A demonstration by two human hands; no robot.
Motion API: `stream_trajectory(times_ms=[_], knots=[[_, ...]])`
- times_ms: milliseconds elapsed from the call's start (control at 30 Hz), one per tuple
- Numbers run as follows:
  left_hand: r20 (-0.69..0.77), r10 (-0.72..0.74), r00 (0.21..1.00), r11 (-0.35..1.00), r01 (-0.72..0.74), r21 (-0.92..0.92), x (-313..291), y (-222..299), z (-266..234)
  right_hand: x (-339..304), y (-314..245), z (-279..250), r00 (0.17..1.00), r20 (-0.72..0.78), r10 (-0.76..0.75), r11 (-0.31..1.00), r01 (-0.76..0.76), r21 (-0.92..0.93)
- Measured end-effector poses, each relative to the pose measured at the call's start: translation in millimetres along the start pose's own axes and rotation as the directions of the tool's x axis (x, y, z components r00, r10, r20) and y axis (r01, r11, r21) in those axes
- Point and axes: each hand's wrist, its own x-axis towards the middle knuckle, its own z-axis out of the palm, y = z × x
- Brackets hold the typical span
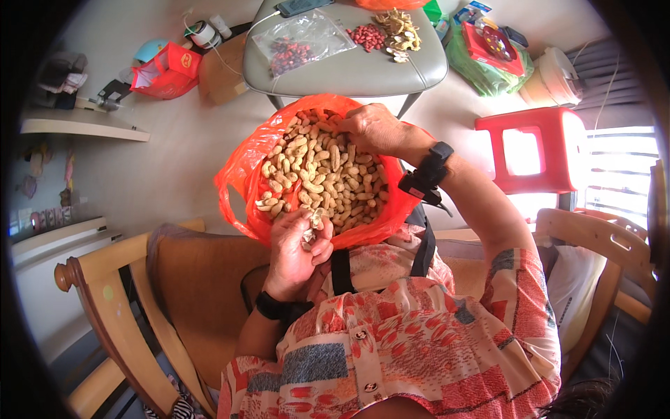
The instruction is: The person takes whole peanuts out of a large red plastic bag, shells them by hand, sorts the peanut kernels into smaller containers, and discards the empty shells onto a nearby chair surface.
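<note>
An orange-red plastic bag (246,159) sits open in front of my lap, filled with unshelled peanuts (317,178). Over the near rim, my left hand (296,248) is closed with its palm partly up, holding broken peanut shells (316,218) between thumb and fingers. At the far right rim, my right hand (377,129) has its fingers curled above the peanuts. What those fingers hold, if anything, is hidden from this view.
Beyond the bag stands a grey padded stool (342,73) with a clear bag (300,45) of red kernels, loose red kernels (366,38), a pile of shells (399,31) and a phone (302,5). A red plastic stool (534,150) is at right; wooden chair frames flank me.
</note>
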Motion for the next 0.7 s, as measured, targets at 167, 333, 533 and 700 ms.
stream_trajectory(times_ms=[167, 333, 533, 700], knots=[[-0.077, 0.000, 0.997, 1.000, 0.000, -0.005, -12.5, -0.4, 8.5, 2.9, -14.1, -13.0, 0.995, -0.073, 0.066, 0.974, -0.048, 0.221], [0.011, -0.031, 0.999, 0.997, 0.032, -0.064, -25.2, 9.5, 4.5, 18.5, 6.1, -38.9, 0.919, -0.130, 0.372, 0.797, -0.244, 0.553], [-0.031, -0.115, 0.993, 0.991, 0.117, 0.064, -35.9, 12.7, 4.6, 59.2, 121.5, -34.9, 0.749, -0.378, 0.545, 0.823, -0.392, 0.410], [-0.004, -0.130, 0.992, 0.990, 0.130, 0.051, -46.8, 3.1, -2.6, 51.6, 153.4, -59.3, 0.685, -0.245, 0.686, 0.638, -0.405, 0.655]])
